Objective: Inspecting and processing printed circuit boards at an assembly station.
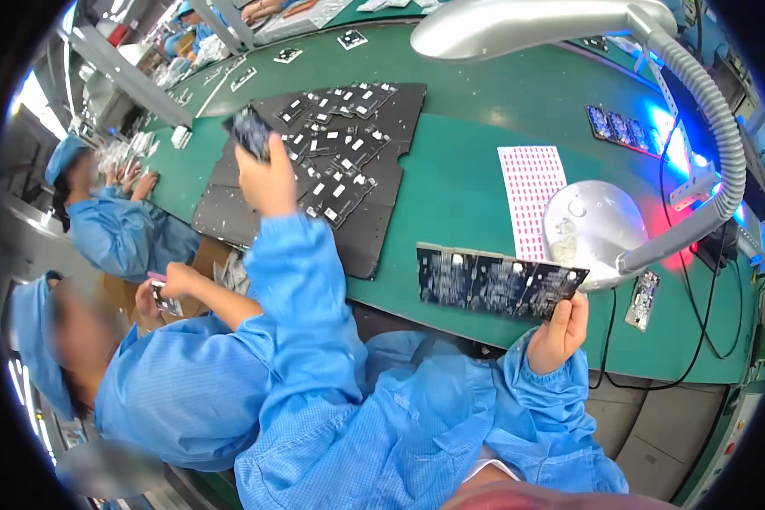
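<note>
My left hand [268, 180] is raised over the left part of a black sheet [389, 200] on the green bench. Its fingers are closed on a small dark circuit board [250, 132], which is tilted and somewhat blurred. Several black circuit boards [342, 189] with white patches lie in rows and overlapping groups on that sheet, to the right of this hand. My right hand [561, 333], near the front edge of the bench, grips the right end of a long circuit board panel [493, 285]. The panel is tilted up and shows several repeated sections.
A silver lamp [527, 30] arches over the right side from a round base [591, 223]. Beside it lie a sheet of red labels [527, 191], a loose circuit board [643, 299] and black cables [608, 340]. Two co-workers [178, 382] [115, 225] in blue sit at left.
</note>
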